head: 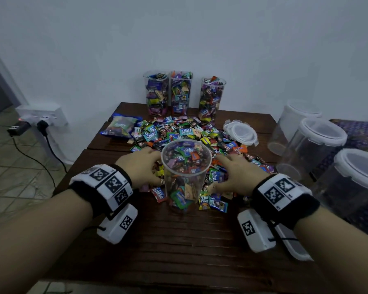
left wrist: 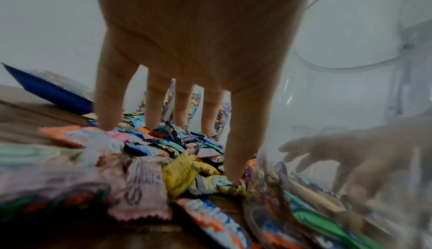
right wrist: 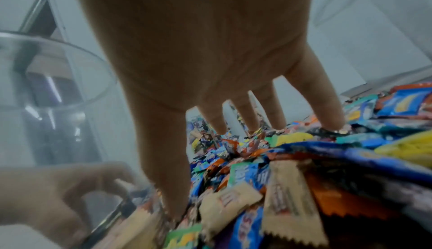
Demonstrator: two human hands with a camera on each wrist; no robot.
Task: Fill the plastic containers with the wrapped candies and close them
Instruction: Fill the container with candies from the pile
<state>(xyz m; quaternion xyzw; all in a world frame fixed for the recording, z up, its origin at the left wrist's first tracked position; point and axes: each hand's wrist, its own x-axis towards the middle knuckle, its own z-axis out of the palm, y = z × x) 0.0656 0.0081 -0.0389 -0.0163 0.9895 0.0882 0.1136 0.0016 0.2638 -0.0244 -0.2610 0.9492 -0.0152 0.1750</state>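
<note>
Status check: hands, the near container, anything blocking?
Both hands, left hand and right hand, open, fingers in candy pile. Container nearly full, lidless. Nothing blocking.

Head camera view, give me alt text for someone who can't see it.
Both hands, left hand and right hand, reach into loose wrapped candies either side of an open, nearly full clear container on a dark wooden table. Three filled containers stand behind.

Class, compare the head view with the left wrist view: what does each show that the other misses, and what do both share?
Only the head view shows the three filled containers by the wall, the loose lids and the lidded empty containers at the right. Only the left wrist view shows the left hand from beneath, its fingertips spread down onto the wrappers. Both show the candy pile, the clear container in the middle and the right hand beyond it.
</note>
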